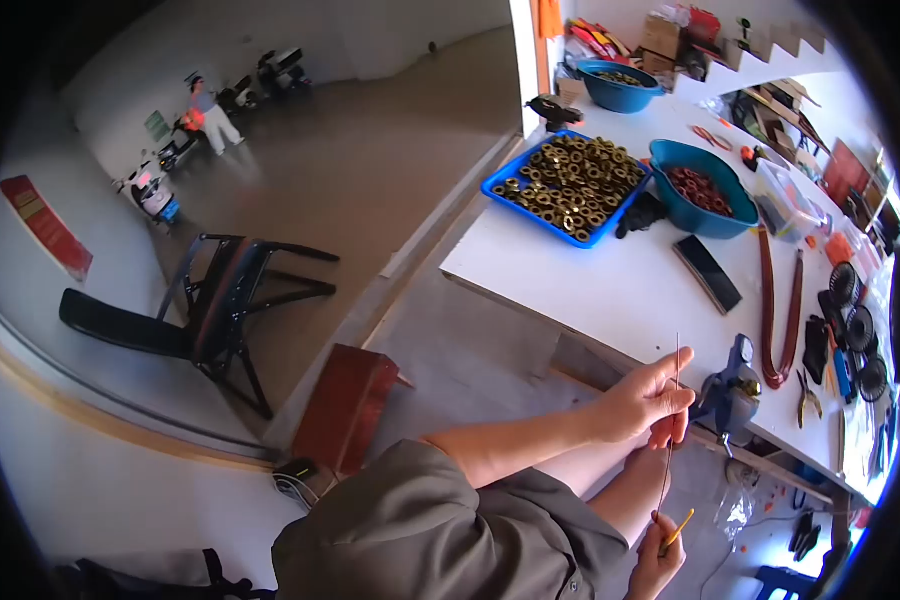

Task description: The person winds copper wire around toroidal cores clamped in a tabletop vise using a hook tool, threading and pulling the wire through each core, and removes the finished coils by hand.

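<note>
My left hand (648, 403) is closed in a pinch on a thin rod (667, 470), whose upper end sticks up past the fingers. Lower down, my right hand (656, 560) is closed near the rod's lower end and also has a yellow-handled tool (680, 530) between its fingers. Just right of my left hand, a blue-grey bench vise (732, 390) is fixed at the table edge. A black phone (708, 273) lies on the white table (610, 300) beyond my hands.
A blue tray (592, 243) of brass rings, a teal basin (715, 215) of reddish rings and another basin (620, 95) stand on the table. Pliers (808, 402) and a brown strap (773, 350) lie right. A chair (220, 310), a wooden stool (342, 410) and a distant person (211, 115) are left.
</note>
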Demonstrator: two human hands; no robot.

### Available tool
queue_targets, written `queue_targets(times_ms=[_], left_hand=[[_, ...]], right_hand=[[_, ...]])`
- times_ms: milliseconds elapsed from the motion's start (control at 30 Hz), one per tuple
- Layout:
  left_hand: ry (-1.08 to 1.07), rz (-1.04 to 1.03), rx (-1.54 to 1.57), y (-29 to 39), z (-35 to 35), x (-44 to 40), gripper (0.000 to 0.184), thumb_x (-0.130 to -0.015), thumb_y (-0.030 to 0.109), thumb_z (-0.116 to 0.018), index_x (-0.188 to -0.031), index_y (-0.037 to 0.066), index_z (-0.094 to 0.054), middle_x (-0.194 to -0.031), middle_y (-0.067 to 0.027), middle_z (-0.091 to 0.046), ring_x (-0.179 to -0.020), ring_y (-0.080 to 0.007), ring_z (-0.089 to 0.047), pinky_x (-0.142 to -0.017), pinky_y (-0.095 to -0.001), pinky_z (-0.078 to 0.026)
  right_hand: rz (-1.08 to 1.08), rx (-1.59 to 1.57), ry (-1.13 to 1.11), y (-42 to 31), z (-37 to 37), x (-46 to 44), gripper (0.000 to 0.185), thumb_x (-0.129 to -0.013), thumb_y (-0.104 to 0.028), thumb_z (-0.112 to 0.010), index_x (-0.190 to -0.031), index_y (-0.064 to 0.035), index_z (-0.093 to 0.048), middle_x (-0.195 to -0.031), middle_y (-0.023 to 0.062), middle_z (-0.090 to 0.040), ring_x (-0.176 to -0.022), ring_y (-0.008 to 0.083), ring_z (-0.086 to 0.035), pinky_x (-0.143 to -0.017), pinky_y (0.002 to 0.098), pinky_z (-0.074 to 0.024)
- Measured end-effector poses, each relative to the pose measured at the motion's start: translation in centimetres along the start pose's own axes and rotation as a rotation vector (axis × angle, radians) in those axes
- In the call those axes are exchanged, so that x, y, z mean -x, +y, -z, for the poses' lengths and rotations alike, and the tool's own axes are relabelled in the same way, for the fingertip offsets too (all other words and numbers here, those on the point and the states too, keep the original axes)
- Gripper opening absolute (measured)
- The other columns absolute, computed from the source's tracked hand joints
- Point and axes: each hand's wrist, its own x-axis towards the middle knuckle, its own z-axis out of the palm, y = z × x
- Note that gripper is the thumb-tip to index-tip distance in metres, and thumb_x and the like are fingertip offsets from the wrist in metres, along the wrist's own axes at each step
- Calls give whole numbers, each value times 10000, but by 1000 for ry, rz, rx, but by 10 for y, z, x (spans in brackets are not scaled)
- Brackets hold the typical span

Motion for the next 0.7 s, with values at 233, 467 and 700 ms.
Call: queue_targets(times_ms=[233,467,700], left_hand=[[14,72,-50,-9,-8,6,615,-977,257,-418,-1438,103,-42,-695,-104,-604,-518,-133,-556,-504,-250,-470],[45,233,7,-21,-15,11,411,-963,156,-451,-1324,18,-310,-641,-79,-572,-532,-122,-537,-508,-248,-453],[-95,85,-109,-25,-10,15,348,-953,144,-473,-1300,165,-475,-653,-103,-570,-543,-192,-568,-477,-288,-455]], right_hand=[[-106,-146,29,7,-10,-4,158,-893,-70,-573,-1014,-27,-666,-637,-42,-510,-540,34,-430,-494,173,-334],[-80,-99,233,33,-1,-10,149,-921,-96,-523,-908,12,-625,-620,24,-559,-537,85,-501,-506,203,-393],[95,-612,517,-4,53,-49,184,-953,-149,-463,-929,-3,-572,-538,-57,-330,-428,23,-251,-398,200,-189]])
